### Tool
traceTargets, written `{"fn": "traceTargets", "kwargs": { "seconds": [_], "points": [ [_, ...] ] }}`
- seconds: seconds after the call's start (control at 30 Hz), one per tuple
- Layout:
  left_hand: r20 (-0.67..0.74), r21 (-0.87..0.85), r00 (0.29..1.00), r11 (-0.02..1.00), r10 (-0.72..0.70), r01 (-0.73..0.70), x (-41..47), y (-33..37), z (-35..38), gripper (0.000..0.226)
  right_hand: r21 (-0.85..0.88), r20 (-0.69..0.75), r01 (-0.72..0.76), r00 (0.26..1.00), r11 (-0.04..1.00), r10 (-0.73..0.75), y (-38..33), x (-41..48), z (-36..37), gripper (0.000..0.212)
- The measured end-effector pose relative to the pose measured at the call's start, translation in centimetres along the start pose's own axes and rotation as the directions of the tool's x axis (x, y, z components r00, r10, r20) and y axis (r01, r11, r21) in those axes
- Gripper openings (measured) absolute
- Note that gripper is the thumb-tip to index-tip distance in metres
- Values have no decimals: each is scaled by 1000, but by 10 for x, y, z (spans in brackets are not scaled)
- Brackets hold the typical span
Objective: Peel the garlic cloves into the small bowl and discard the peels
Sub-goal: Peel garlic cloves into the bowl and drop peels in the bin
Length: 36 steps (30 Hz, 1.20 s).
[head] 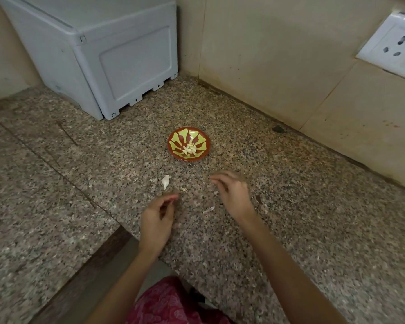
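Note:
A small red and green bowl (188, 143) stands on the speckled granite counter (290, 218) and holds several peeled garlic cloves (189, 148). One unpeeled white clove (165, 181) lies on the counter in front of the bowl, to its left. My left hand (158, 220) hovers just below that clove with loosely curled fingers and holds nothing that I can see. My right hand (232, 195) hovers to the right with fingers curled loosely, also holding nothing visible. A thin piece of peel (209, 209) lies between the two hands.
A grey plastic box (98, 57) stands at the back left against the wall. Tiled walls meet in the corner behind the bowl. A white wall socket (393, 45) sits at the upper right. The counter edge drops away at the lower left.

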<state>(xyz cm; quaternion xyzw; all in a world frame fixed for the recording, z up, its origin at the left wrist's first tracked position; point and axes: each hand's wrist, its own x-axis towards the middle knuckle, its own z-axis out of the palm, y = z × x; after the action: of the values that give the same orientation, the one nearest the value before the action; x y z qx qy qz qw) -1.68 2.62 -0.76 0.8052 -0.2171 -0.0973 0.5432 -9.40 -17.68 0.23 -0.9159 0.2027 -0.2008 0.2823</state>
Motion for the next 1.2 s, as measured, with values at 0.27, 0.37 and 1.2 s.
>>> {"fn": "traceTargets", "kwargs": {
  "seconds": [0.27, 0.37, 1.2],
  "points": [
    [-1, 69, 1000, 997, 21, -21, -10, 4, -2, 31, -194, 517, 479, 792, 856, -326, 7, -42, 4, 48],
    [0, 76, 1000, 997, -4, 4, -15, 4, -1, 29, -213, 531, 477, 789, 853, -309, 15, -54, -6, 78],
    [191, 280, 973, 943, 126, -177, -24, 3, 44, 22, 452, 298, -517, 855, 726, 423, -10, -59, -23, 24]
  ]
}}
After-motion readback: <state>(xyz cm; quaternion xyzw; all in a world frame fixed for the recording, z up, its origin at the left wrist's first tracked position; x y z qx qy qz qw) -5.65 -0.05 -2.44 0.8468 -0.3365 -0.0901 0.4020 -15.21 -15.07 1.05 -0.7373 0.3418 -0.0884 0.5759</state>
